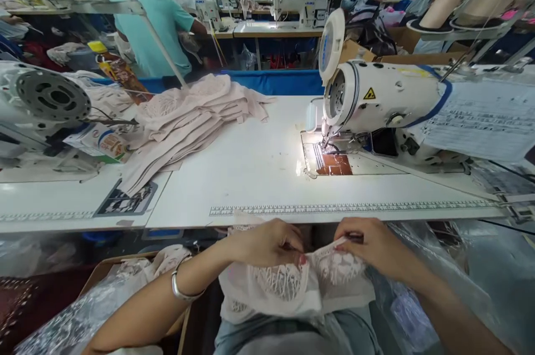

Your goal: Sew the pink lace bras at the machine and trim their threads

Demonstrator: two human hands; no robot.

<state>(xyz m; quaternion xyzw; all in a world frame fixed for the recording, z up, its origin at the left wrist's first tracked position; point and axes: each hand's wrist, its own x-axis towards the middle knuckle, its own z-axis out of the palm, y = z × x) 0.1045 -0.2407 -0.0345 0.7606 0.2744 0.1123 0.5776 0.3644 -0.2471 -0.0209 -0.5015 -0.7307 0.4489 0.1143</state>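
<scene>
L hand (273, 241) pinches the pale lace garment (278, 285) near its middle, thumb on the cloth, other fingertips partly hidden; R hand (370, 243) grips its top edge btwn thumb & fingers. Neither hand is free. Garment's draped over the lap (229, 335), just below the table's (246, 171) near edge.

Step in hand, I'd say: handling the lace edge, prob. straightening or checking it, not sewing, b/c the cloth is well apart from the sewing machine (376, 93). Next move prob. calls for keeping both pinches & the edge flat w/o stretching or bunching the lace.

Further out: ruler strip (334, 209) along the table's near side; box (94, 277) w/ plastic (62, 316) & lace, lower L. On the table's L part, a pile (200, 112) of similar cloth, then a bottle (121, 71) w/ yellow cap, tilted. Beyond: a person in a teal shirt (154, 26).
</scene>
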